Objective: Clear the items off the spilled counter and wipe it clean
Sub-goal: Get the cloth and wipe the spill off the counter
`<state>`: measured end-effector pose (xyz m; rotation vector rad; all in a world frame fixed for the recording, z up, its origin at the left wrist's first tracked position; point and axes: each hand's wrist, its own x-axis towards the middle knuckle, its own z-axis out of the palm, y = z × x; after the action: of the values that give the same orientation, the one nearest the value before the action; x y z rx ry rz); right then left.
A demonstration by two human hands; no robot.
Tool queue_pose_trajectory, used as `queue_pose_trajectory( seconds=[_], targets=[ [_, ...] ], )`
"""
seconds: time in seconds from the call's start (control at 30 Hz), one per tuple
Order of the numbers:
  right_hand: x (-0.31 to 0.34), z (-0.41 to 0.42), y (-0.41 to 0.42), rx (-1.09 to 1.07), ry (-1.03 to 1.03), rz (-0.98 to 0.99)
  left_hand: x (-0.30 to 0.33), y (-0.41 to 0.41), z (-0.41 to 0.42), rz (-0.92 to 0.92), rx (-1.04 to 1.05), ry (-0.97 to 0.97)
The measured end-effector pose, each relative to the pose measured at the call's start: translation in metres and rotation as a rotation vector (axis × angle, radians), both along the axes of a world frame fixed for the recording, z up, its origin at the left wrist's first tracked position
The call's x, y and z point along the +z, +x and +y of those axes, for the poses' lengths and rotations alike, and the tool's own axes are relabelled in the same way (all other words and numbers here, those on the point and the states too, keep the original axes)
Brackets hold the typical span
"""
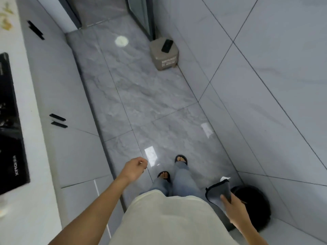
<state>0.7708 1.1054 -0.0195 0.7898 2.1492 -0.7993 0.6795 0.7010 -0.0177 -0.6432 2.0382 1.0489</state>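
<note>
down at the lower right, the right hand (236,212) grips a grey cloth (219,192) over a black bin (256,206). the left hand (135,167) hangs loosely curled at centre bottom, holding nothing clear. the counter (26,96) runs along the left edge, spill (6,18) at upper left.
</note>
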Motion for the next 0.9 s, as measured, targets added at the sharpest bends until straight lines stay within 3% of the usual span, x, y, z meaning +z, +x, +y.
queue_pose_trajectory(
  seconds=[0.17, 0.37, 0.53, 0.7, 0.9],
  targets=[
    [-0.012, 0.007, -0.087, 0.117, 0.051, -0.077, -0.003, -0.062, 0.001, 0.025, 0.040, -0.002],
    [-0.022, -0.016, -0.234, 0.300, 0.011, -0.056, -0.013, -0.078, -0.013, -0.075, 0.073, -0.166],
    [-0.017, -0.080, -0.349, 0.505, -0.083, 0.029, -0.012, -0.051, -0.028, -0.206, 0.212, -0.265],
    [-0.012, -0.159, -0.448, 0.618, -0.162, 0.111, -0.011, -0.035, -0.037, -0.313, 0.343, -0.223],
    [-0.004, -0.238, -0.533, 0.684, -0.201, 0.181, -0.019, -0.084, -0.076, -0.342, 0.399, -0.169]
  ],
)
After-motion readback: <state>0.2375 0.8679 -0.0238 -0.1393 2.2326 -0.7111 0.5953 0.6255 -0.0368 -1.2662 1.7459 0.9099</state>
